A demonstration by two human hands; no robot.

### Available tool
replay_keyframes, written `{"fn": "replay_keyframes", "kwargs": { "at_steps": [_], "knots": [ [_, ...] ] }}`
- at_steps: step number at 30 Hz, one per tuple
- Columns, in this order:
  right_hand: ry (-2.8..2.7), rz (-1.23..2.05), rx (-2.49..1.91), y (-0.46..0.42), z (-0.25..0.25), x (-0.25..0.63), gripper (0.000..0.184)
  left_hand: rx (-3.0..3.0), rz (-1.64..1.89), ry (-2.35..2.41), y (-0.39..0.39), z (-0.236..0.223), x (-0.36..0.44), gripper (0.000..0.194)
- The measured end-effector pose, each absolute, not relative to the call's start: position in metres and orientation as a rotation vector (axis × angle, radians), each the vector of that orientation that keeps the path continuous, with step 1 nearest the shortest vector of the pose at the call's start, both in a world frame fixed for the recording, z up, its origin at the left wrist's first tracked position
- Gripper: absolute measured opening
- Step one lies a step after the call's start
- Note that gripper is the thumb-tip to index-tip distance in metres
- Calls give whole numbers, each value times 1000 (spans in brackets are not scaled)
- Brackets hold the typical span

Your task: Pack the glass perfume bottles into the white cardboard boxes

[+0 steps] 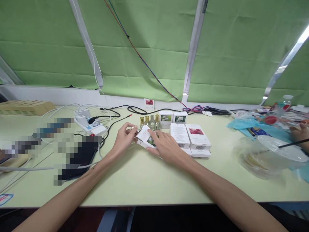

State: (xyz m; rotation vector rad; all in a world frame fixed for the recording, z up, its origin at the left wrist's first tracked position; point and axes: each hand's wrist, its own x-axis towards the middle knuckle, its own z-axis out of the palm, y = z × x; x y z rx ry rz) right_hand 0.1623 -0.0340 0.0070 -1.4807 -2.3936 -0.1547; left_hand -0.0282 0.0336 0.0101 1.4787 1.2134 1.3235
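Both my hands hold one small white box with a green flower picture (146, 138) just above the pale green table (145, 180). My left hand (123, 138) pinches the box's open end flap with its fingers closed. My right hand (165, 146) lies over the box's other end and grips it. Right behind the box stand several small glass perfume bottles with gold caps (150, 122). To the right lie flat white boxes with a pink flower print (190, 137), stacked on others. Two upright white boxes (172, 118) stand behind them.
A white power strip with cables (90, 125) lies at the back left, a dark flat object (79, 156) beside it. At the right stand a clear plastic bowl with lid (267, 154) and blue wrapping; another person's hand (300, 133) holds a dark stick there. Green blinds cover the windows behind.
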Motion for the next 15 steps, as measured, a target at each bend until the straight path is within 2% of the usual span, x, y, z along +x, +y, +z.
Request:
{"fn": "replay_keyframes", "kwargs": {
  "at_steps": [15],
  "knots": [
    [-2392,-177,-1449,-32,3,164,69,1458,1342,1198,41,6,-31,43]
  ]
}}
